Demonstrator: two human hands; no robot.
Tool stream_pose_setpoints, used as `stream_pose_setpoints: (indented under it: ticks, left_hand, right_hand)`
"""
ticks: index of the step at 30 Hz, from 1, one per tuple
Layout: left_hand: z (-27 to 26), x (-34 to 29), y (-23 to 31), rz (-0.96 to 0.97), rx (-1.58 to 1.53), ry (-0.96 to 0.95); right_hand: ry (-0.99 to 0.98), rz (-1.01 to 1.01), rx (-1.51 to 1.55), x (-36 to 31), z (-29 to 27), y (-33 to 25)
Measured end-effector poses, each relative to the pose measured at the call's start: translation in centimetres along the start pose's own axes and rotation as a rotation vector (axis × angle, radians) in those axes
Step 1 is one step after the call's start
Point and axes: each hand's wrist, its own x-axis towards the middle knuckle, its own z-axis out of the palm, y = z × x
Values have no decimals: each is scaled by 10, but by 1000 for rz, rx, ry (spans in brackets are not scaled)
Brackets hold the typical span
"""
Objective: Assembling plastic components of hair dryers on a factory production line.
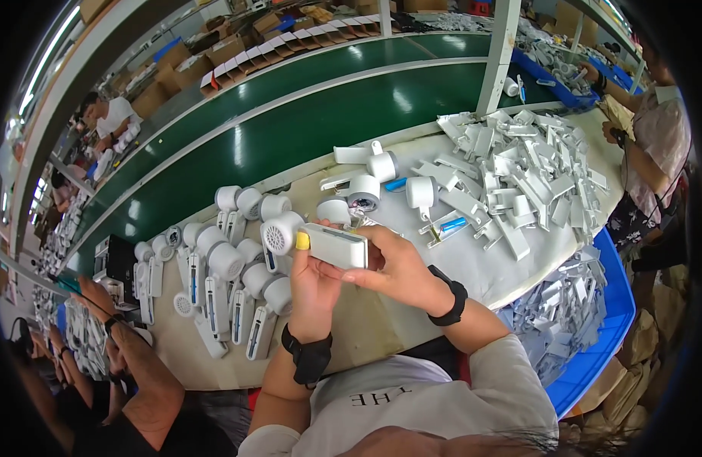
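Note:
My left hand [314,286] and my right hand [400,268] are both closed around the white handle of a handheld device [337,244], held above the worktable. A yellow cover [302,241] sits on one left fingertip. At the handle's left end is a round white head with a grille [279,233]; my fingers hide whether the two are joined. Left of my hands, several similar white devices [228,260] lie crowded together, with dark slots in their handles. Beyond my hands lie loose round-headed pieces [422,193] and a blue cylinder [452,225] like a battery.
White plastic shells [518,175] are heaped on the table's right side. A blue bin [621,305] of similar parts stands at lower right. A green conveyor [290,114] runs behind a metal post [498,61]. Co-workers' arms [145,373] are at left; another person [659,137] stands at right.

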Motion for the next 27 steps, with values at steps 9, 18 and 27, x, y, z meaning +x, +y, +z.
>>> stream_pose_setpoints:
  ticks: [9, 18, 27]
  left_hand:
    - [-5, 3, -6, 64, -39, -10]
    - [7, -3, -10, 186, 90, -52]
    - [16, -16, -4, 114, 5, -135]
  right_hand:
    - [101, 27, 107, -2, 4, 4]
    - [121, 151, 23, 7, -8, 10]
    - [167, 30, 211, 3, -11, 9]
